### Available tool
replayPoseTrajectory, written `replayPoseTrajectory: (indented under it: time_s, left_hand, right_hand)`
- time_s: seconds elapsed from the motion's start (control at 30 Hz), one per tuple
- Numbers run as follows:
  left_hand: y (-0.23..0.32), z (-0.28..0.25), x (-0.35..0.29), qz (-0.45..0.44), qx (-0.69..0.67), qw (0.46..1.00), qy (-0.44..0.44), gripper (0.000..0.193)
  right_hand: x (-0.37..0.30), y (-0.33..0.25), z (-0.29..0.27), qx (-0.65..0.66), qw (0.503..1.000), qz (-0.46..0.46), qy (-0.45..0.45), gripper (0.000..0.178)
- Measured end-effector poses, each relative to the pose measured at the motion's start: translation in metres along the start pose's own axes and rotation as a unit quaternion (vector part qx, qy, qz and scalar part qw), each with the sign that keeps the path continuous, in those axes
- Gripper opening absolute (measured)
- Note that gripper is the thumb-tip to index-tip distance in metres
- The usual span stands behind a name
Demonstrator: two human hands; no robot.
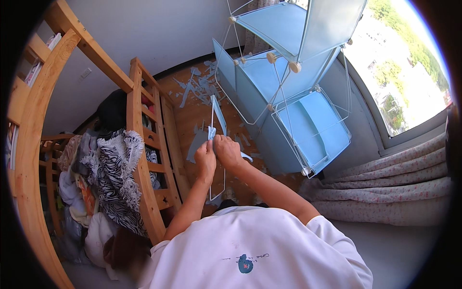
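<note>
In front of my chest, a white wire-frame panel (219,115) stands nearly edge-on, with light blue sheet in its upper part. My left hand (205,159) is closed round the panel's near side, a crumpled blue bit sticking up above the fingers. Beside it, almost touching, my right hand (227,151) is closed on the panel too; its fingertips are hidden. A pale blue strip (247,157) pokes out past the right hand's outer side. Below both hands, the lower wire loop shows bare, without sheet across it.
A blue cube shelf (260,127) with wire frames and round connectors stands ahead to the right, by a window (404,62). Torn blue scraps (198,89) litter the wooden floor. On the left are a wooden bunk bed (139,164) and piled clothes (115,166). A curtain (385,195) lies right.
</note>
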State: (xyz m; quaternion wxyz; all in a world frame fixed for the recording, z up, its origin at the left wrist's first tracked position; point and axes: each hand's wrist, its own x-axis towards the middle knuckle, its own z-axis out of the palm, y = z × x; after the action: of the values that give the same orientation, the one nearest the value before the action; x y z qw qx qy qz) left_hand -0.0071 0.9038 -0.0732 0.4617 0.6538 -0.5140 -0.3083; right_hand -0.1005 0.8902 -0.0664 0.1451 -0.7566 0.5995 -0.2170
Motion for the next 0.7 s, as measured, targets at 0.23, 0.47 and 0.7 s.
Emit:
replayPoseTrajectory:
  time_s: [0.23,0.47,0.7]
  left_hand:
    - [0.028,-0.008,-0.006,0.005,0.111,0.994,-0.004,0.030]
    - [0.005,-0.006,0.008,0.040,0.080,0.996,-0.010,0.030]
    - [-0.003,-0.014,-0.006,-0.004,0.063,0.996,-0.062,0.029]
  right_hand:
    - [0.011,0.015,0.015,0.034,0.993,-0.063,0.096,0.010]
    - [0.026,0.021,0.010,0.062,0.990,-0.114,0.061,0.012]
    - [0.008,0.029,0.020,0.070,0.990,-0.112,0.040,0.017]
